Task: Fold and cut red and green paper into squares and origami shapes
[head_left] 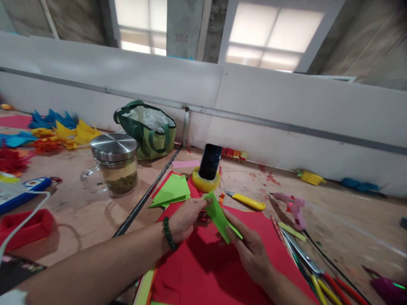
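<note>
A piece of bright green paper (218, 216), folded, is held up over a stack of red paper (216, 267). My left hand (189, 217), with a dark bead bracelet at the wrist, pinches its upper left edge. On the other side, my right hand (249, 245) grips the lower right part, where the folded layers stand apart. Some fingertips are hidden behind the paper. Just beyond my left hand lie several green paper pieces (171, 190) on red ones. Past the stack, a phone (210, 162) leans upright in a yellow roll-shaped holder (206, 182).
A yellow utility knife (248, 201), pink glue gun (291, 207) and scissors (302, 254) lie at the right. To the left stand a lidded glass mug of tea (117, 169) and a green bag (152, 135). Blue and yellow paper shapes (74, 133) sit farther left.
</note>
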Available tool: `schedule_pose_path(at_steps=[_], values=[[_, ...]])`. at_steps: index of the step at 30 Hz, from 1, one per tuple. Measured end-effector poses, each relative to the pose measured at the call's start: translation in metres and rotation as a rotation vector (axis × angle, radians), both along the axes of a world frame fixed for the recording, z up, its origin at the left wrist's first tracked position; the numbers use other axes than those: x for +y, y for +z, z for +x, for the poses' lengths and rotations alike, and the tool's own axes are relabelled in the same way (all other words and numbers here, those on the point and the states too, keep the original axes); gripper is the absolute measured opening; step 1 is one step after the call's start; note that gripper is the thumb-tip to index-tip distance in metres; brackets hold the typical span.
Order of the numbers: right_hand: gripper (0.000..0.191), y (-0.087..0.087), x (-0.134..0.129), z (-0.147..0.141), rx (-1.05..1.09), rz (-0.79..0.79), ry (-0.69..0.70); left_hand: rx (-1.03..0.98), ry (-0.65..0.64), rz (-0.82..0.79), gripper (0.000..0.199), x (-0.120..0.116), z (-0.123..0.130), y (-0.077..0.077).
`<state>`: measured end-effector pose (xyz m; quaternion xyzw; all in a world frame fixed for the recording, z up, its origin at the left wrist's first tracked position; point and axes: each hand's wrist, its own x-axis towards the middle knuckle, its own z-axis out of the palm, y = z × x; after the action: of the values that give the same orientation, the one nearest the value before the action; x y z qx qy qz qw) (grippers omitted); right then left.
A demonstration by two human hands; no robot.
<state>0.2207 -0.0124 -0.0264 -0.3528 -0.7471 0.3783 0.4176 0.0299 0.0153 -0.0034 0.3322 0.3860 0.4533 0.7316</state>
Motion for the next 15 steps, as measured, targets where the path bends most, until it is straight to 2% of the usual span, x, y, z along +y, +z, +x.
schedule_pose_path(at_steps=[4, 9, 13, 15], values=[[0.051, 0.001, 0.002, 0.005, -0.161, 0.258, 0.033, -0.052, 0.062, 0.019, 0.043, -0.002, 0.002, 0.002], [0.060, 0.004, 0.004, 0.006, -0.280, 0.364, 0.028, -0.116, 0.059, 0.088, 0.051, -0.008, 0.003, 0.010], [0.067, 0.005, 0.004, 0.006, -0.317, 0.458, 0.063, -0.011, 0.077, 0.156, 0.046, -0.008, 0.002, 0.008], [0.065, 0.007, 0.003, 0.007, -0.357, 0.455, 0.070, 0.030, 0.098, 0.197, 0.043, -0.006, 0.001, 0.007]])
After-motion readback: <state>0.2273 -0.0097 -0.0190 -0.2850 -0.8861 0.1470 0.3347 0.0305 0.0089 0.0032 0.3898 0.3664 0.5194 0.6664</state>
